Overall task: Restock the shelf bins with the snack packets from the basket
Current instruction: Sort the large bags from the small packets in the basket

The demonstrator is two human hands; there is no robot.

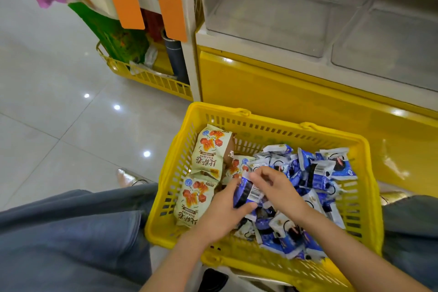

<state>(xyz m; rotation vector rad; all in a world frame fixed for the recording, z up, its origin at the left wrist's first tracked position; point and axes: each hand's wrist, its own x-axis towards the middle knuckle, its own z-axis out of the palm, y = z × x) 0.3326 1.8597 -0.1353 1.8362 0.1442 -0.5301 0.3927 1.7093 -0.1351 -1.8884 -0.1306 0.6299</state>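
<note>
Both hands (248, 199) on a blue packet (247, 193).

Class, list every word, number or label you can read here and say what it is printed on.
"BISAJUAN", upside down: cream snack packets in the yellow basket.
Large Chinese characters on those packets: not reliably readable.
Barcode digits on the blue packet both hands hold: too small.
Blue packet pile: print blurred.

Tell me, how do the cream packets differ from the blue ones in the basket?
The cream packets are larger, printed with red cubes, and only a few lie along the basket's left side; the blue packets are smaller, blue and white, and heaped in a big pile on the right. Both kinds lie in the same yellow basket.
</note>
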